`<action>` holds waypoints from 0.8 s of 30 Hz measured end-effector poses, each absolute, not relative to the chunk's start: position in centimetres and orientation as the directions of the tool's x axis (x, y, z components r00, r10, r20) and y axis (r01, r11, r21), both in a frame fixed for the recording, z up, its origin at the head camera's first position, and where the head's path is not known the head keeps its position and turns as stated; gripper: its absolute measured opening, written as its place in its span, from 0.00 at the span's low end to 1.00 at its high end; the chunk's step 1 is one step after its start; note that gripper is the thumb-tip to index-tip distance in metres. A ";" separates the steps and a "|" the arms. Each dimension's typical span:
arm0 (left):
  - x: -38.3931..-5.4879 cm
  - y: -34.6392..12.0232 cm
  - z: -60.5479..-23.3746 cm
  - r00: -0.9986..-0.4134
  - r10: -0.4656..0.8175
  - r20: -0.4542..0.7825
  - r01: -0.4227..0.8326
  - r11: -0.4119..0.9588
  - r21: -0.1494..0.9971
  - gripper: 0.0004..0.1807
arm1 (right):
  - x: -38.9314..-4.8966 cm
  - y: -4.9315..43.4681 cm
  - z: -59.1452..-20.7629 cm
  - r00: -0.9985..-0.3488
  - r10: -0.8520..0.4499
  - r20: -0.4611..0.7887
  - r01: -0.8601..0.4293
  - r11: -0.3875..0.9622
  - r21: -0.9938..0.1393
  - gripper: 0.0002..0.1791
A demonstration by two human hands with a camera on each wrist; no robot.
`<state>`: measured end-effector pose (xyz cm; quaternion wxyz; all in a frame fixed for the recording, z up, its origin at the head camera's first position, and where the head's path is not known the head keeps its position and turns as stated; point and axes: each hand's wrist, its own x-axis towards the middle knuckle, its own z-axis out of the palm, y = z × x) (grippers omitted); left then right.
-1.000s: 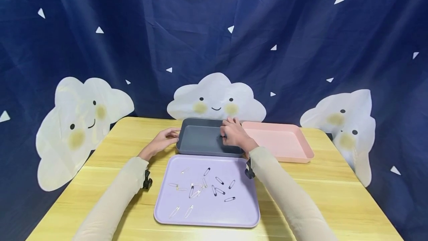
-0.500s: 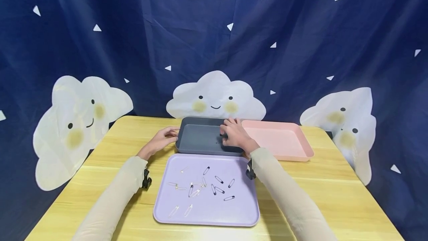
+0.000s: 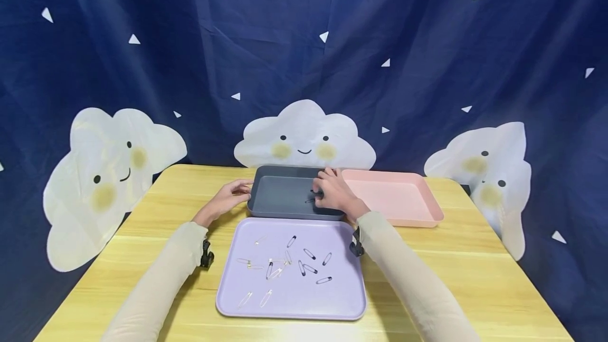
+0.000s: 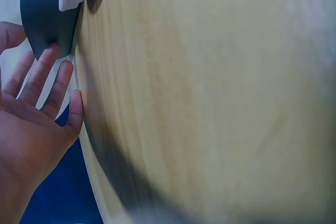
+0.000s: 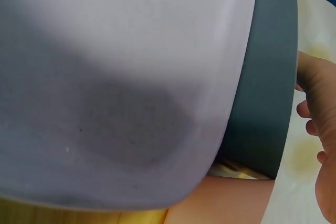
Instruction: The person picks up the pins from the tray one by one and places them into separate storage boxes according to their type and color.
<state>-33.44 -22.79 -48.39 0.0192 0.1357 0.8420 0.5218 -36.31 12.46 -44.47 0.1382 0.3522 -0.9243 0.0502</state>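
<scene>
My right hand (image 3: 334,192) reaches into the dark grey tray (image 3: 280,215), its fingers curled, and pinches a black safety pin (image 3: 315,193) just over the tray floor. Another thin dark outline (image 3: 309,201) shows below the fingertips; whether it is a second pin or a shadow I cannot tell. Straight, spread fingers of my left hand (image 3: 225,202) rest against the grey tray's left side; the left wrist view shows this hand (image 4: 31,124) with nothing in its palm. Nearer me, the lilac tray (image 3: 304,307) carries several black safety pins (image 3: 310,254) and several gold ones (image 3: 266,298).
A pink tray (image 3: 394,199) stands to the right of the grey one, beside my right wrist. All the trays sit on a light wooden table (image 3: 456,257). Behind its far edge hangs a dark blue curtain (image 3: 285,30) printed with clouds and triangles.
The thin outline beneath my right fingertips has come into clearer view in the grey tray. Both hands stay nearly in place; the whole head view has shifted slightly.
</scene>
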 end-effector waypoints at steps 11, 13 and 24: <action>-33.2 -22.7 -48.5 -0.963 0.246 0.106 0.202 0.406 0.891 0.28 | -34.7 12.0 -43.8 -0.629 -0.678 0.381 -0.735 0.678 -0.006 0.07; -33.2 -22.6 -48.4 -0.965 0.241 0.107 0.201 0.408 0.891 0.28 | -34.3 11.8 -43.8 -0.606 -0.685 0.404 -0.751 0.660 -0.008 0.07; -33.4 -22.8 -48.4 -0.964 0.244 0.107 0.206 0.427 0.880 0.28 | -31.5 10.6 -43.3 -0.468 -0.751 0.467 -0.850 0.527 -0.004 0.08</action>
